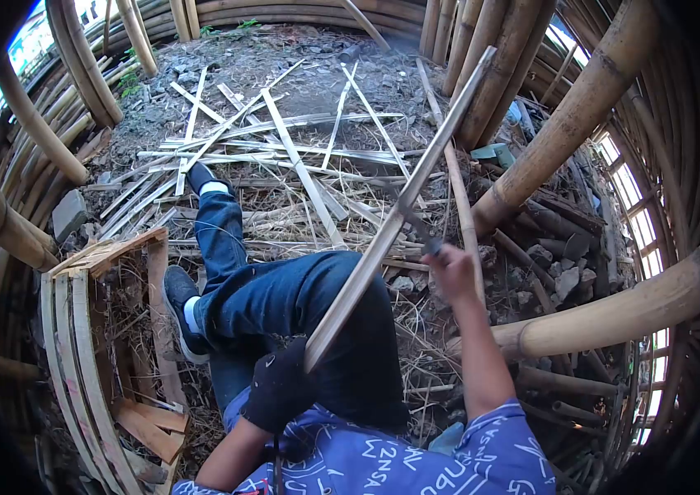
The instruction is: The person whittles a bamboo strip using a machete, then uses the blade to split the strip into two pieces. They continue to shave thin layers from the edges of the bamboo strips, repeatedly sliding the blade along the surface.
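A long split bamboo strip (360,285) slants up across my thigh, from the lower middle toward the posts at upper right. My left hand (282,384), in a black glove, is closed around its lower end. My bare right hand (454,274) grips the dark handle of a knife (416,223), whose blade crosses the strip near its middle. Part of the blade is blurred and hard to make out against the ground. Beneath the strip are my bent legs in blue jeans (284,289).
Several cut bamboo strips (292,153) lie crisscrossed on the ground ahead, among shavings. A wooden crate (82,330) stands at left beside my foot. Thick bamboo poles (605,318) jut in from the right above rubble (568,280). A grey block (69,214) sits at far left.
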`<move>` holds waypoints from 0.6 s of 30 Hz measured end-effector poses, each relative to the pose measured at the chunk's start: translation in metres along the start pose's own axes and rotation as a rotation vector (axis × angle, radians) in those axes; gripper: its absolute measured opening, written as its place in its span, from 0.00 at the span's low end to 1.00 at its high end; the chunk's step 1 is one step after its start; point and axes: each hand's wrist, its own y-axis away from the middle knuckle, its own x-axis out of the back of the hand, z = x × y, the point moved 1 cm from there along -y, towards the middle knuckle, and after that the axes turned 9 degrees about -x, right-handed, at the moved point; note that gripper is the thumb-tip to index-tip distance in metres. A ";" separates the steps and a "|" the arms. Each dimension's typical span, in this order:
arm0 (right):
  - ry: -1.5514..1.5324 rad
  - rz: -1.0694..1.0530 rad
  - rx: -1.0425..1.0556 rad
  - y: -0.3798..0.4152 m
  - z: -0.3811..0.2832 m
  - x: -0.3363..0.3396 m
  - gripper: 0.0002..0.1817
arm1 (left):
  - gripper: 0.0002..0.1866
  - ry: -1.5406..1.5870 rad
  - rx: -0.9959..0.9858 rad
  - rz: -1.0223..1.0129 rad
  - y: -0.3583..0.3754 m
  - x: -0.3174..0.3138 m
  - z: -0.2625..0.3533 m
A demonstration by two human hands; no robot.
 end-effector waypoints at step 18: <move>-0.372 -0.135 -0.193 0.032 -0.036 -0.008 0.30 | 0.22 -0.031 0.118 -0.131 0.057 0.024 -0.056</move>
